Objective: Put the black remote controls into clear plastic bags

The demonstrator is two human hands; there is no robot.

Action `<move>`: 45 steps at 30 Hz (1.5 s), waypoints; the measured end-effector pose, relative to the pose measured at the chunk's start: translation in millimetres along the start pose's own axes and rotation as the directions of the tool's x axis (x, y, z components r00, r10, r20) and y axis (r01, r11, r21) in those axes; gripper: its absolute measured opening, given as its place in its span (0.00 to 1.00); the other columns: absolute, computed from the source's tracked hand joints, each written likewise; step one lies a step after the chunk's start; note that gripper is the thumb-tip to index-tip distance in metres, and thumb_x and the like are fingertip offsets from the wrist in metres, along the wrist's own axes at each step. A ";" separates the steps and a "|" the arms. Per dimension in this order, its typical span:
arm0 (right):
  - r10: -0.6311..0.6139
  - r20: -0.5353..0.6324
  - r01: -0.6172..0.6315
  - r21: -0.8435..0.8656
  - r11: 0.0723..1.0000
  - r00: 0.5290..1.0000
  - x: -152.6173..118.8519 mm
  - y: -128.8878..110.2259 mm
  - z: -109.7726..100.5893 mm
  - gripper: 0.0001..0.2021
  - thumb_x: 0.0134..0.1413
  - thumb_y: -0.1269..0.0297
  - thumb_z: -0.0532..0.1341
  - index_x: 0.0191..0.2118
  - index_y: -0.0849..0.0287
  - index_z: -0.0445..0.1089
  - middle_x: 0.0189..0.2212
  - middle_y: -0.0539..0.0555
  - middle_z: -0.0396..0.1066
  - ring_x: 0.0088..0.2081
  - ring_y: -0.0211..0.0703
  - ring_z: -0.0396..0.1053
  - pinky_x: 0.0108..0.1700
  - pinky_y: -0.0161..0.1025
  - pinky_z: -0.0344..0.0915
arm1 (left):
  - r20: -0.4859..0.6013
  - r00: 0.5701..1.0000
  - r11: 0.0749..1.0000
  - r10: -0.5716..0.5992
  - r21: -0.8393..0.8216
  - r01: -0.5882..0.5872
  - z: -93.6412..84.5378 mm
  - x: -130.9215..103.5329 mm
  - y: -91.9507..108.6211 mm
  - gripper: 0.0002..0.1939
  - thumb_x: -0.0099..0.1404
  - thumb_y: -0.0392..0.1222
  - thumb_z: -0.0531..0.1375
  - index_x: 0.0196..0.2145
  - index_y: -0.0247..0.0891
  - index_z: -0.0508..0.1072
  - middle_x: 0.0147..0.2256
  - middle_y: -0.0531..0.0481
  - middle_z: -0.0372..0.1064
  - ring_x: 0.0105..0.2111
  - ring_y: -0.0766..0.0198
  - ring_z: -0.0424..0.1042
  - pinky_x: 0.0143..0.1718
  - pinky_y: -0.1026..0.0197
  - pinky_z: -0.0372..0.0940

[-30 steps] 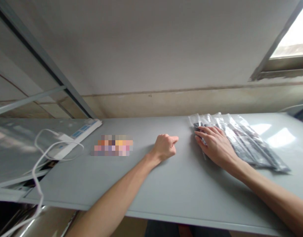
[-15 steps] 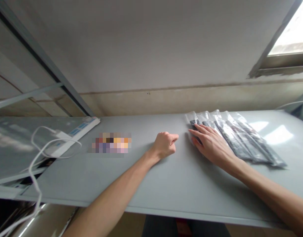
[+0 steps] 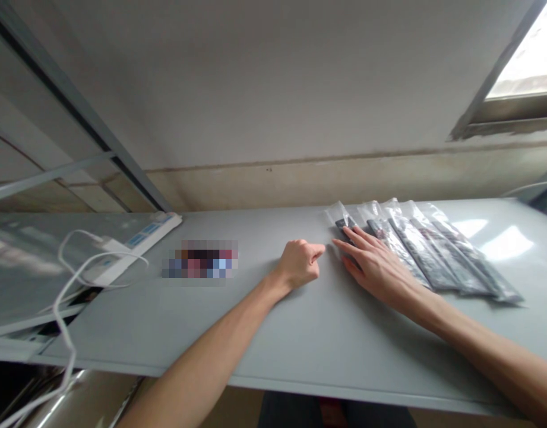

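Observation:
My left hand (image 3: 297, 261) rests on the grey tabletop as a fist, its thumb side towards my right hand, and nothing shows in it. With fingers spread, my right hand (image 3: 375, 261) lies over the leftmost clear plastic bag (image 3: 340, 217), fingertips on its dark, flat contents. Most of that bag is hidden under the hand. To its right, several similar clear bags (image 3: 433, 252) with long dark contents lie slanted side by side. What the contents are, I cannot tell.
A white power strip (image 3: 155, 233) with a white cable (image 3: 63, 324) lies at the left. A pixelated patch (image 3: 202, 261) covers something on the grey table (image 3: 273, 351). Behind the table stands a wall (image 3: 273, 89), with a metal frame (image 3: 77, 95) at the left.
The leftmost bag has shifted left under my right hand, widening the gap to the other bags. My right hand has moved slightly left with it. My left hand remains a fist.

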State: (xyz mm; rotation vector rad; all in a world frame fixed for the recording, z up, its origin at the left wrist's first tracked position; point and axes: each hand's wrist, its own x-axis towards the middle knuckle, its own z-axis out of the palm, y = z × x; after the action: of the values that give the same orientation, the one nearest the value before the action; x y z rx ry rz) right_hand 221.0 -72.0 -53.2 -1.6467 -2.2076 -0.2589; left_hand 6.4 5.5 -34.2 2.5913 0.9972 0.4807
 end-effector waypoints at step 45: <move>-0.088 -0.019 0.090 0.312 0.946 0.996 -1.6 -16.7 -6.2 0.23 0.73 0.69 0.54 0.69 0.56 0.69 0.70 0.63 0.66 0.70 0.57 0.67 0.70 0.58 0.68 | 0.002 1.000 1.000 0.016 0.001 -0.016 -1.7 1.6 5.2 0.12 0.60 0.25 0.56 0.25 0.40 0.66 0.29 0.50 0.74 0.29 0.60 0.65 0.32 0.58 0.50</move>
State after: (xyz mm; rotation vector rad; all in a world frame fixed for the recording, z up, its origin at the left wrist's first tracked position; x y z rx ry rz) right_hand 206.6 -80.7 -47.0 -1.3758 -2.1886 0.0639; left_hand 9.8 3.2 -30.3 2.6021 0.9769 0.4820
